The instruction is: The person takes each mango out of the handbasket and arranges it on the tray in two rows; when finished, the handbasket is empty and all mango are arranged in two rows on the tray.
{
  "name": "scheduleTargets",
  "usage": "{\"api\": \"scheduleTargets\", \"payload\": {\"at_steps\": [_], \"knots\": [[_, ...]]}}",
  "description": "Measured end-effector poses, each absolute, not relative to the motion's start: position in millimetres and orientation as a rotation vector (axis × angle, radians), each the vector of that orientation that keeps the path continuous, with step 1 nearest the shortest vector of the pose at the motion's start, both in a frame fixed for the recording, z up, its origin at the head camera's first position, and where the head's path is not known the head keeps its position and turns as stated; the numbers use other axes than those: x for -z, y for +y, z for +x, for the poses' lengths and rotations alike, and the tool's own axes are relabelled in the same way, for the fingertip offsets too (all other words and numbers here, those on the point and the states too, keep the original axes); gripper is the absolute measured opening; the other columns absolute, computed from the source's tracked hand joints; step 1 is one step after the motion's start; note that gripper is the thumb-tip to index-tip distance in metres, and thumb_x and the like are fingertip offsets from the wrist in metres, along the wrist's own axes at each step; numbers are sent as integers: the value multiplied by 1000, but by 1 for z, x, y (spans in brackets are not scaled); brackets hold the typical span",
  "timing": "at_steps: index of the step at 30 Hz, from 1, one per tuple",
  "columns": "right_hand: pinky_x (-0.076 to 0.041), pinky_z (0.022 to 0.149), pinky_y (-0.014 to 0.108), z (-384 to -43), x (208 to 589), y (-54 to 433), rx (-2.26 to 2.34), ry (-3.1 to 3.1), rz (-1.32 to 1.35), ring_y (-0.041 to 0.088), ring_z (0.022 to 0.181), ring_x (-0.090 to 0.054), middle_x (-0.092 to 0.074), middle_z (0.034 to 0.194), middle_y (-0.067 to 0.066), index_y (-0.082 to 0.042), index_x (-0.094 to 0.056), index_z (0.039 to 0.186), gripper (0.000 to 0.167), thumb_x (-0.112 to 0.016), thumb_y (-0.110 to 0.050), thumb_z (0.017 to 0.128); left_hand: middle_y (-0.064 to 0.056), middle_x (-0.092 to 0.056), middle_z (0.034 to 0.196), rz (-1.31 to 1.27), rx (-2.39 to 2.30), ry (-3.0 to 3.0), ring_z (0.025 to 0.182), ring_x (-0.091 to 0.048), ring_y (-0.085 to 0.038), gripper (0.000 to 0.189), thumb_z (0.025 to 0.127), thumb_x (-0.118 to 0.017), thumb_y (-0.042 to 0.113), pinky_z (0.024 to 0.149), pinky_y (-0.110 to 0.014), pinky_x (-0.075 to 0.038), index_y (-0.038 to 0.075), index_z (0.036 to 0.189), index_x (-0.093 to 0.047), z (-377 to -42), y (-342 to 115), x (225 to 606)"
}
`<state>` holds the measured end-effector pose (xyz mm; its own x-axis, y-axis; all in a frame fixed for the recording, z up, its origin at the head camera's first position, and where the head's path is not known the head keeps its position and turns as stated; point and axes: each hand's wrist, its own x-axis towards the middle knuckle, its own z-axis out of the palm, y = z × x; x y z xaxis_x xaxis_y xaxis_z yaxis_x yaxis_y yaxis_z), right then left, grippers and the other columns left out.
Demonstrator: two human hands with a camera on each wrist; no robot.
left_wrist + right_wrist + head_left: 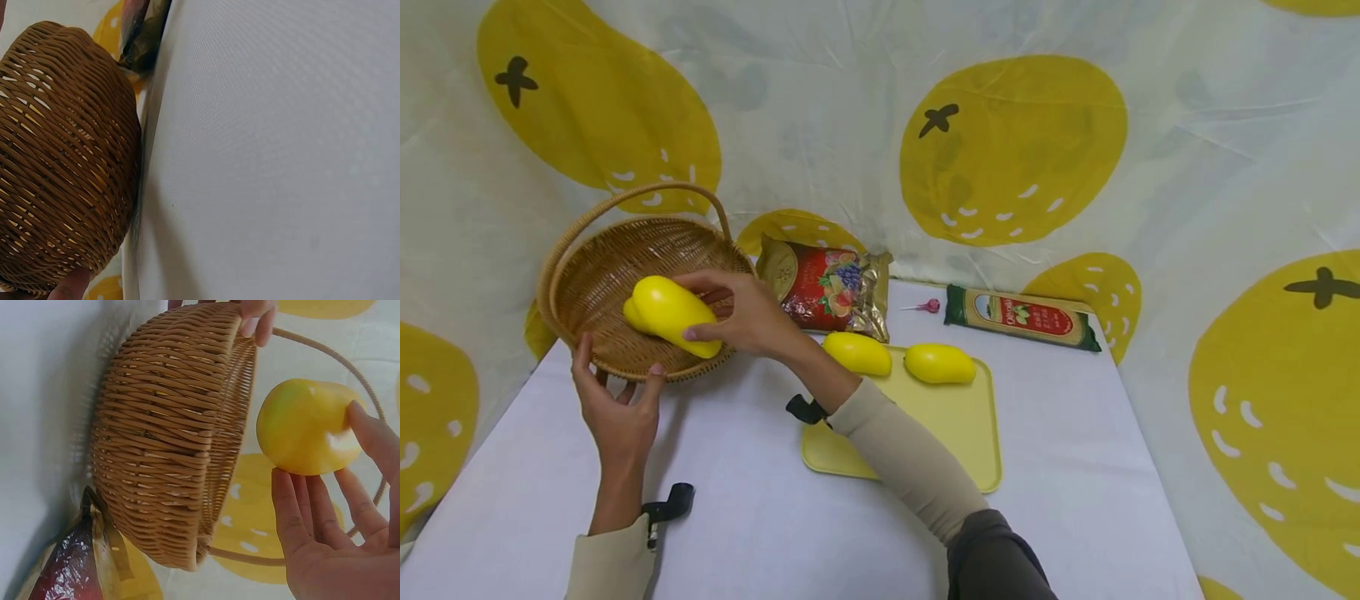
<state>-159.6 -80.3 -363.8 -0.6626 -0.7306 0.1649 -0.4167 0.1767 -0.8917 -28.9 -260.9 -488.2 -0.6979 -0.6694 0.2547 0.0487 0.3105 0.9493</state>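
Observation:
My right hand [747,315] grips a yellow mango [668,312] between thumb and fingers, above the mouth of a wicker basket [598,279]. In the right wrist view the mango [306,428] is just outside the basket's rim, with fingertips beneath it and the thumb on its side. My left hand [619,408] holds the near rim of the basket, which is tilted toward me. The left wrist view shows the woven outside wall [69,144] and one fingertip at its lower edge. Two more mangoes [859,353] [940,363] lie on a yellow tray [951,433], partly covered by my right forearm.
Behind the tray stands a red and gold food packet [831,287], close to the basket. A small pink-headed item [931,306] and a long green-ended packet [1022,317] lie at the back right of the white table [752,500]. A fruit-printed cloth [820,108] hangs behind.

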Motion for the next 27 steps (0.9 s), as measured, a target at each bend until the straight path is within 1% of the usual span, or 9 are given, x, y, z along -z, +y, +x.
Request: {"api": "scheduleTargets", "payload": {"at_steps": [4, 9, 16, 23, 27], "knots": [[-54, 104, 20, -156, 361, -68, 1512, 2138, -1101, 6, 121, -64, -68, 144, -2, -19, -64, 148, 65, -88, -19, 88, 6, -18, 176, 544, 1431, -1945, 161, -26, -37, 94, 92, -77, 12, 120, -67, -39, 32, 167, -24, -28, -261, 488], [-56, 105, 27, -151, 358, -49, 1577, 2099, -1102, 8, 123, -64, -68, 145, -2, -17, -65, 146, 64, -89, -18, 87, 5, -18, 176, 537, 1422, -1947, 161, -27, -38, 95, 92, -77, 12, 119, -68, -39, 35, 167, -24, -29, -261, 489], [-58, 99, 23, -145, 358, -23, 1654, 2034, -1061, 7, 119, -65, -68, 144, 0, -16, -66, 145, 62, -88, -14, 88, 6, -18, 176, 542, 1410, -1949, 161, -27, -37, 93, 92, -76, 11, 120, -65, -39, 33, 167, -24, -29, -260, 486], [-58, 105, 28, -139, 363, 4, 1688, 2008, -1018, 16, 124, -67, -68, 143, 3, -13, -65, 146, 64, -88, -8, 87, 6, -17, 176, 559, 1406, -1959, 161, -26, -38, 93, 93, -75, 12, 120, -65, -38, 30, 168, -23, -28, -258, 485], [-58, 106, 30, -134, 367, 20, 1681, 2034, -988, 19, 125, -68, -68, 142, 2, -14, -64, 146, 63, -87, -8, 87, 7, -18, 176, 559, 1412, -1954, 161, -27, -36, 94, 92, -76, 12, 121, -63, -40, 30, 168, -24, -29, -259, 487]]}}
